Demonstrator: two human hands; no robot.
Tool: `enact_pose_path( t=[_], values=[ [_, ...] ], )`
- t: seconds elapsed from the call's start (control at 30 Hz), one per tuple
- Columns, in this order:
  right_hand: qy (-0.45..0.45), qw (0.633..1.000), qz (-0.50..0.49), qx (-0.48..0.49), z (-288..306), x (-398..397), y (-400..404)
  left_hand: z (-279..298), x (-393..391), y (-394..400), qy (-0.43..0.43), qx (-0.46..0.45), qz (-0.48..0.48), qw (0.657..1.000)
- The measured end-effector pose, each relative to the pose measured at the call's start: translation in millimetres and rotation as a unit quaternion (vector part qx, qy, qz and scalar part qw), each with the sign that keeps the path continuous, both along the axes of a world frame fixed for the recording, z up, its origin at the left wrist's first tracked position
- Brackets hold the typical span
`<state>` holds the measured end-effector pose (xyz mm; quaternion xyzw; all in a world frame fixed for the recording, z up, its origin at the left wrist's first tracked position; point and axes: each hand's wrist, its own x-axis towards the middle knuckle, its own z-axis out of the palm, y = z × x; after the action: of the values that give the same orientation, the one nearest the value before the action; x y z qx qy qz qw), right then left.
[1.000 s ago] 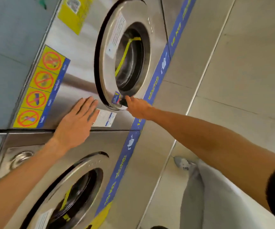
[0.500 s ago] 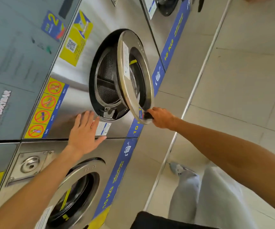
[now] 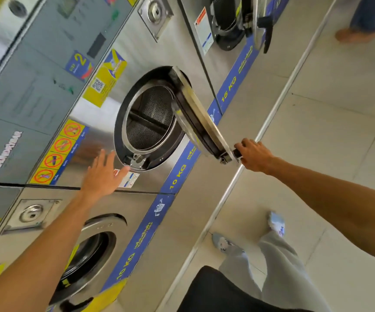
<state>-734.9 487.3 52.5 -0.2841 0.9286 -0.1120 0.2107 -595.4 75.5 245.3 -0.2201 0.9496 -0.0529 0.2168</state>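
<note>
Right hand (image 3: 253,156) grips door handle (image 3: 236,153) at free edge of washer door (image 3: 201,122); left hand (image 3: 102,174) spread open, nearer drum (image 3: 150,118).

Door (image 3: 199,115) right of drum (image 3: 148,119)

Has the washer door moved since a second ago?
Yes. The door has swung outward, away from the drum opening it covered, with the right hand gripping its handle.

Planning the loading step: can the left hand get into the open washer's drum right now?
Probably yes. The door is swung wide, with the right hand gripping its handle, so nothing covers the drum, and the open left hand is right beside its rim.
</note>
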Motion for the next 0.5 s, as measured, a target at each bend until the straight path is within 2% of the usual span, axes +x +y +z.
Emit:
enact_pose_path(
  t=[0.17,0.5],
  values=[
    [0.008,0.999,0.013,0.033,8,-24,30,12,-7,13,0.035,-0.002,0.052,0.998],
    [-0.015,0.996,0.025,0.087,22,-46,46,40,-10,30,0.033,0.011,0.114,0.993]
  ],
)
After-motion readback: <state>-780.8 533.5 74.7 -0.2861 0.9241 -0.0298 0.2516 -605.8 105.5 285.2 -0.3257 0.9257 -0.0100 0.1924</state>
